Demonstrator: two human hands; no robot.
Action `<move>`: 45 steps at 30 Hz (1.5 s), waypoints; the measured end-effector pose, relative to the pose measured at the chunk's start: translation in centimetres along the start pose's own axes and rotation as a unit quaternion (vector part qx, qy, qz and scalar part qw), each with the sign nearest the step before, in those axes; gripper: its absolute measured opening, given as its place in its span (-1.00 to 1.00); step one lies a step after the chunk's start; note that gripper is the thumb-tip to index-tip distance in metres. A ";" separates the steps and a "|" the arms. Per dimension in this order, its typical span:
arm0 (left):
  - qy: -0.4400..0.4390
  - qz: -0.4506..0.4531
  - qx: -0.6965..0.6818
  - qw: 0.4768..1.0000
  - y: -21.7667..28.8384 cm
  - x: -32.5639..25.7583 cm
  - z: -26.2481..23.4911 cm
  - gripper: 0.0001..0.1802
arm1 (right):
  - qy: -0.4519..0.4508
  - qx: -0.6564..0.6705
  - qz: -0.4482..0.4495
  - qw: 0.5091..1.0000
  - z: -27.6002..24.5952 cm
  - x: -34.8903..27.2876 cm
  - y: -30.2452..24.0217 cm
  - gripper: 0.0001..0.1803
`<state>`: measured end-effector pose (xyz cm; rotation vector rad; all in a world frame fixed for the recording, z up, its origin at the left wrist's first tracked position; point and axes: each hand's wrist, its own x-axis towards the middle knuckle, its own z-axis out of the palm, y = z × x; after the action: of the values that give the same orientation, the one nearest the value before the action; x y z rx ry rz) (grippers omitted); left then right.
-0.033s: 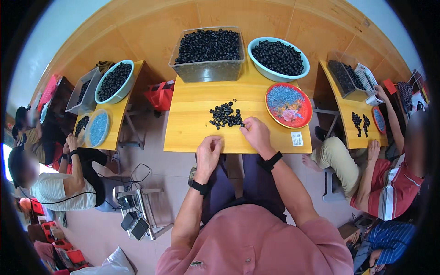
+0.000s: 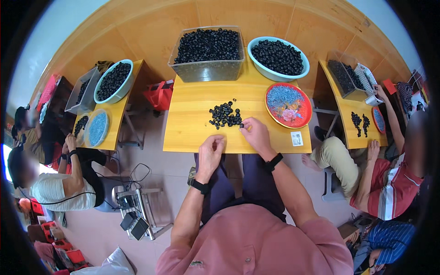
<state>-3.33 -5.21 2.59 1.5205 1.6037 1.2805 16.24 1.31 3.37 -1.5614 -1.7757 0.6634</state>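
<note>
A loose pile of small round black parts (image 2: 223, 114) lies in the middle of the yellow table (image 2: 192, 103). My right hand (image 2: 256, 135) is at the pile's near right edge, with thumb and forefinger pinched on one small black part (image 2: 241, 125). Close to the table's front edge is my left hand (image 2: 211, 153), its fingers curled together; whatever they hold, if anything, is hidden. To the right of the pile stands a red tray (image 2: 300, 122) with a flower print and many small pale-blue pieces (image 2: 283, 95).
At the table's back stand a clear plastic bin (image 2: 206, 72) and a light-blue basin (image 2: 261, 68), both full of black parts. A white label (image 2: 297, 139) lies at the front right. People sit at similar tables (image 2: 350, 103) on both sides. A metal stand (image 2: 146, 211) is on the floor to the left.
</note>
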 end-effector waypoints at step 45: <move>-0.083 0.009 -0.154 0.985 0.6 2.5 4.8 -0.81 | 0.183 -0.013 -0.027 0.983 -10.0 0.8 4.3 -0.89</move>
<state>0.78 -1.67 1.88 1.4101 1.2252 1.3045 26.57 2.20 6.67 -1.5322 -1.5480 0.3012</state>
